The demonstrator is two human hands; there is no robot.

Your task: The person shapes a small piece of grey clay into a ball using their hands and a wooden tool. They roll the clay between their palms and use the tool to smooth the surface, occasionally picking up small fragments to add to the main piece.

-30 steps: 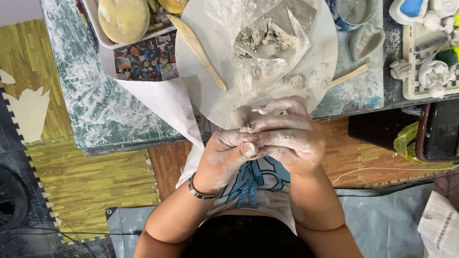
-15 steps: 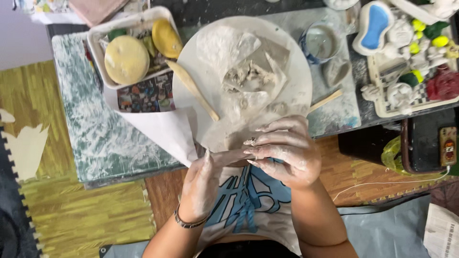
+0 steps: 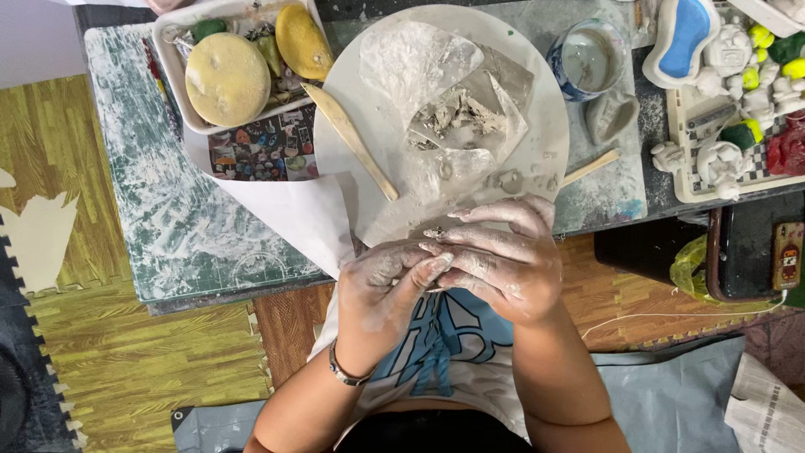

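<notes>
My left hand (image 3: 387, 289) and my right hand (image 3: 501, 258) are coated in grey clay and pressed together just below the near edge of a round white board (image 3: 537, 92). Between their fingertips sits a small lump of clay (image 3: 434, 233), mostly hidden by the fingers. My left wrist wears a thin bracelet (image 3: 344, 373). On the board lie a pile of torn clay scraps on crumpled plastic (image 3: 457, 109) and a flat wooden modelling tool (image 3: 350, 138). A second wooden stick (image 3: 590, 168) pokes out from the board's right side.
A white tray (image 3: 172, 75) at the back left holds a round yellow sponge (image 3: 226, 78) and other bits. A cup of cloudy water (image 3: 585, 59) stands behind the board. Painted clay figures on a tray (image 3: 729, 109) sit at the right. A green cutting mat (image 3: 168, 210) covers the low table.
My left hand, which had dropped apart below the right half a second ago, has come back up against the right hand. The view has shifted slightly.
</notes>
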